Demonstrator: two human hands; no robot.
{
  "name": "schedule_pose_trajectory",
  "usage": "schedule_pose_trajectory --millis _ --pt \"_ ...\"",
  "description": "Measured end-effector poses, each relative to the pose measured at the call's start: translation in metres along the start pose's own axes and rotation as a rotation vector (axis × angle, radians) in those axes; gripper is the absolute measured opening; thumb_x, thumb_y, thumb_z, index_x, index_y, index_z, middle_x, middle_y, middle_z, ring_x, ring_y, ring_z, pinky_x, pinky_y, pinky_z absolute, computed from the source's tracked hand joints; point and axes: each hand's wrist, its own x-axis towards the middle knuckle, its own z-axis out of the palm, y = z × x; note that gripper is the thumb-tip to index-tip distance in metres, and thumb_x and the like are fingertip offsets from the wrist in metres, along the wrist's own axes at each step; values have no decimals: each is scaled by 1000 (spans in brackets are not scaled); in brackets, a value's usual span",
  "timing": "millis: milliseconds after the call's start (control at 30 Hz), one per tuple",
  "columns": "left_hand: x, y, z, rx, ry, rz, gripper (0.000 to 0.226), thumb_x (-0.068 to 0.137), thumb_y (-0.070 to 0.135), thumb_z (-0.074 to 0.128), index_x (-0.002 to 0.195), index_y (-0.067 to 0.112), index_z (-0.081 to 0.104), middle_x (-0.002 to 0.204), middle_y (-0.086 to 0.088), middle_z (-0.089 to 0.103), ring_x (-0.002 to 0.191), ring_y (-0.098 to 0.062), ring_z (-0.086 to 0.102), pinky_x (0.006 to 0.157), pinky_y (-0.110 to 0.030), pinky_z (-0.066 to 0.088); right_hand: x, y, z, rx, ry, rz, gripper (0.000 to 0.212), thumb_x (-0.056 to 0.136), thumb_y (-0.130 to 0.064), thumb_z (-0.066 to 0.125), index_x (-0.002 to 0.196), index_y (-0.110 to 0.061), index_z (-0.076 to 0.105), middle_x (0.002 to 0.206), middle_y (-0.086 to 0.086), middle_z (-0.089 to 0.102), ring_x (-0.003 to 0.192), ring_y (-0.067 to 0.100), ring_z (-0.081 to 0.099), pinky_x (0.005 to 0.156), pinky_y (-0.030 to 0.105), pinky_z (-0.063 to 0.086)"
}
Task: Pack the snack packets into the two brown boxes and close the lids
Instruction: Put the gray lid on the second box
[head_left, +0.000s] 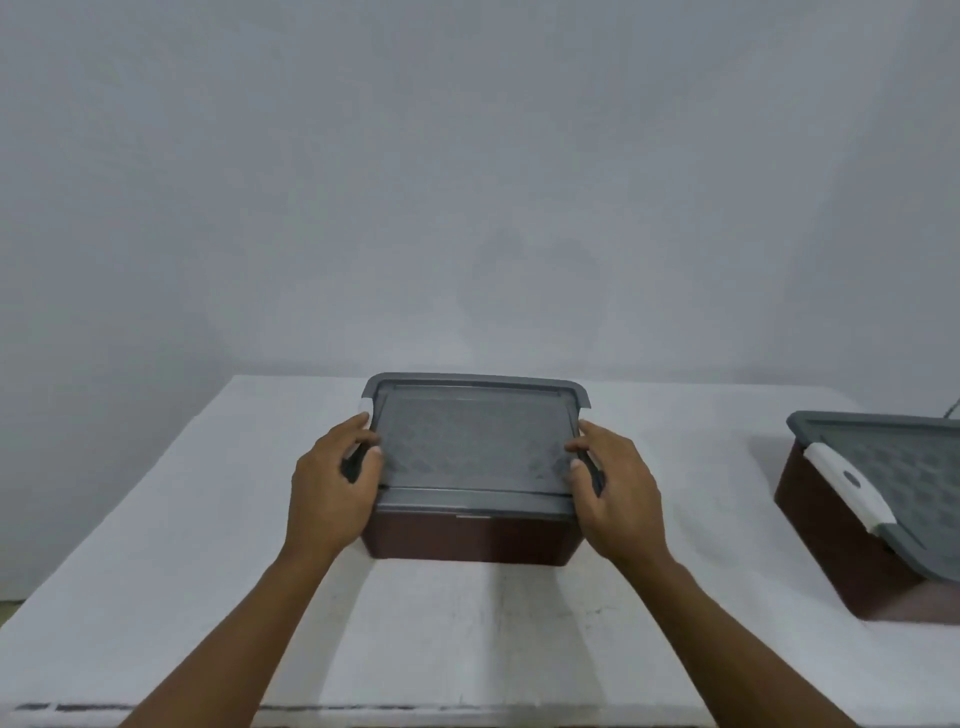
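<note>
We note a plain pale wall behind a white tabletop. One brown box sits at the tabletop's centre, towards the far edge, with its grey lid lying flat on top. A second brown box stands well apart at the right, cut off by the frame edge. Its own lid is on, and a white clasp lies along its left side.

The left hand grips the left edge of the grey lid and the right hand grips the right edge. On each hand the thumb rests on the lid's top. The fingers curl over the rim, clamped on the lid. A small white tab shows just beyond the left fingertips.
</note>
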Motion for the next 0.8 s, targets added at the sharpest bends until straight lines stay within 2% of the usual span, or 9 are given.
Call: schedule_pose_trajectory --millis 133,200,367,467,633,700,800 --pt "33 -5 25 -12 19 5 21 85 25 56 95 14 70 130 0 62 115 -11 57 98 -26 42 45 23 15 -8 -7 10 46 89 -44 40 113 -14 66 131 1 61 119 18 56 97 24 39" --pt "51 -10 34 -13 12 -2 19 86 24 55 95 14 69 132 0 62 114 -10 55 96 -25 41 65 31 25 -4 1 5 47 88 -44 38 108 -14 68 131 1 62 118 17 56 96 24 39" --pt "100 -27 61 14 8 -39 19 90 21 57 100 11 70 132 -1 61 117 -19 58 100 -28 41 115 45 49 -27 2 15 33 88 -31 43 97 -12 69 122 1 67 107 20 62 84 15 39" --pt "124 -33 73 33 9 -41 19 91 19 56 101 11 70 132 -1 62 116 -21 59 101 -30 42 140 54 61 -62 10 10 32 88 -31 43 99 -13 68 124 1 66 107 20 62 85 24 44" --pt "160 -39 90 53 -1 -59 22 92 12 57 109 9 69 128 1 63 113 -16 59 97 -25 41 175 66 77 -135 16 -10 27 88 -29 42 93 -15 65 112 3 70 95 20 63 79 29 50" --pt "169 -43 95 43 13 -61 22 91 12 57 109 9 69 128 1 64 113 -16 59 98 -27 42 186 69 81 -139 22 -16 28 88 -30 41 92 -14 64 109 5 70 95 21 63 79 34 52" --pt "177 -52 101 71 17 -10 20 91 11 58 106 8 70 128 -1 64 114 -20 59 101 -33 45 193 74 85 -117 40 -41 30 88 -31 41 90 -12 64 109 7 70 95 22 63 80 33 51"
